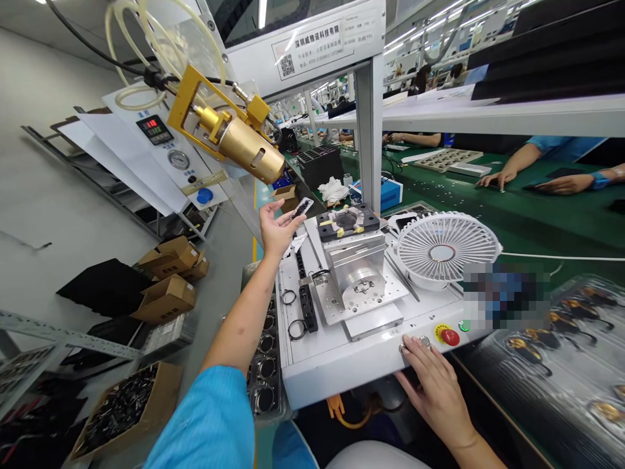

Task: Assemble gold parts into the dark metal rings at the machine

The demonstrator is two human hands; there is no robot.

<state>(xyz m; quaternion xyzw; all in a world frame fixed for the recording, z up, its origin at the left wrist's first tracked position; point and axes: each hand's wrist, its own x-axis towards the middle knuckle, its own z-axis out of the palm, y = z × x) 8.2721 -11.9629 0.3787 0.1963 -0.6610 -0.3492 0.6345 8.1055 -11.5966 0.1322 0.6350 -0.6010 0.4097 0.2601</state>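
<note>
My left hand (276,228) is raised to the left of the metal fixture, its thumb and fingers closed on a small clear plastic piece (303,207) with black parts in it; I cannot make out its exact kind. My right hand (433,376) lies at the machine's front edge, fingers stretched over the round metal buttons (424,341) and thumb lower down. Between and beyond my hands stands the silver fixture block (359,260), topped by a black plate (347,221) with yellow tabs. A gold dispensing head (251,150) hangs above and left of it.
A red stop button (449,336) and a white fan (442,251) stand right of the fixture. Trays of round parts lie left (266,368) and right (581,345). Black rings (297,329) rest on the white base. Another person's hands (502,179) are across the green bench.
</note>
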